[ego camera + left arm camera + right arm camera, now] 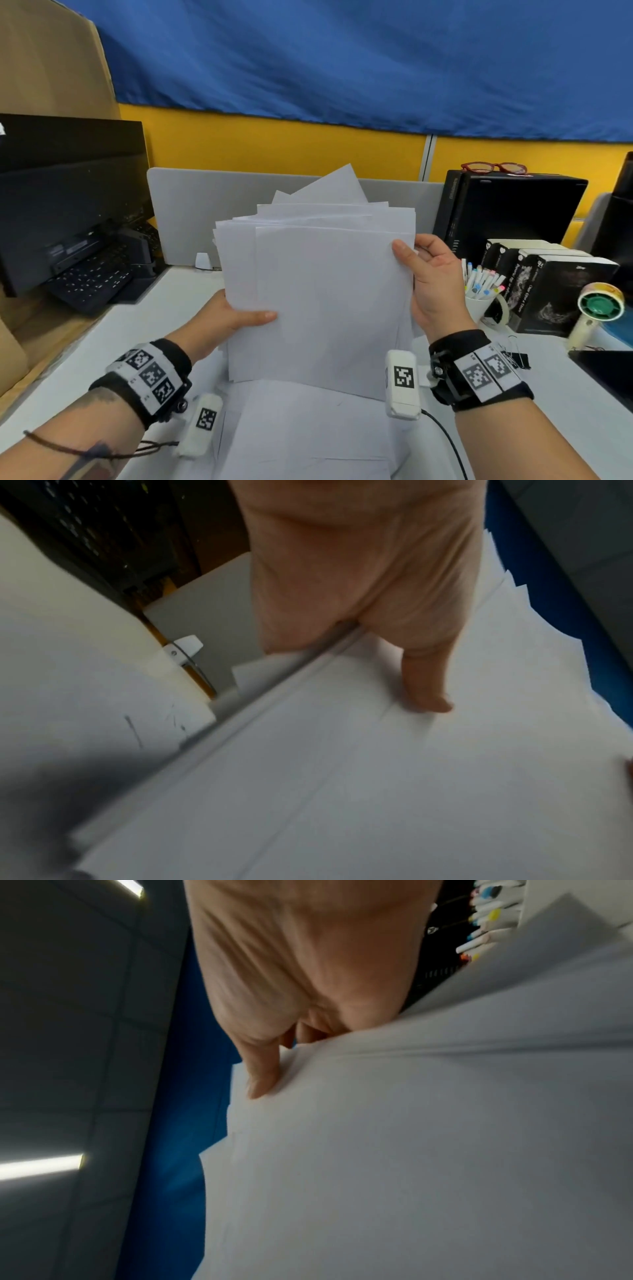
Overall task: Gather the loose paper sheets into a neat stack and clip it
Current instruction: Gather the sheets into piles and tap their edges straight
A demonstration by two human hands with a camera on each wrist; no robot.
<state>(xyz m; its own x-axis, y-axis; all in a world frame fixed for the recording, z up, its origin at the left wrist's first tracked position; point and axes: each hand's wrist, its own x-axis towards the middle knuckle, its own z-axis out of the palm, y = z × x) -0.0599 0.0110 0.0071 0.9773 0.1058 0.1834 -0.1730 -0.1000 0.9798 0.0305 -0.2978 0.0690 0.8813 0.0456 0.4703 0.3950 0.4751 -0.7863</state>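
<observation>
An uneven bundle of white paper sheets (318,281) stands nearly upright above the desk, its top edges fanned and one sheet skewed out at the top. My left hand (236,318) pinches its lower left edge, thumb (428,685) across the front sheet (377,791). My right hand (428,274) pinches the upper right edge, thumb (260,1074) on the front of the sheets (428,1150), fingers behind. More loose sheets (308,435) lie flat on the desk under the bundle. A black binder clip (517,358) lies on the desk just right of my right wrist.
A black printer (68,212) sits at the left. A grey divider panel (191,212) stands behind the papers. At the right are black boxes (513,205) with red glasses on top, a cup of markers (479,291), books, a tape roll and a small green fan (599,305).
</observation>
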